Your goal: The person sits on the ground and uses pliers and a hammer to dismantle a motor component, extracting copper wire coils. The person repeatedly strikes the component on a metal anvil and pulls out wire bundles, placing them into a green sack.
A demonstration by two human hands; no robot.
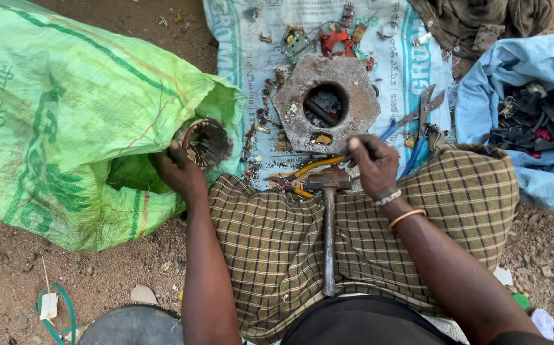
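Note:
My left hand (178, 169) grips a round motor winding piece (205, 142) with copper wire at the mouth of a green woven sack (66, 121). My right hand (374, 165) hovers just below a heavy hexagonal metal block (347, 86) with a round hole, fingers curled together over a small dark bit; what they pinch is too small to tell. A hammer (328, 223) lies on my checked cloth lap (270, 249), head toward the block. Yellow-handled pliers (312, 169) lie between the hammer head and the block.
A white printed sack (254, 57) is spread on the dirt, strewn with small metal and red scrap parts. Blue-handled cutters (417, 118) lie right of the block. A blue sack (526, 70) at right holds dark scrap pieces. A dark cloth bundle (475, 19) sits at the top right.

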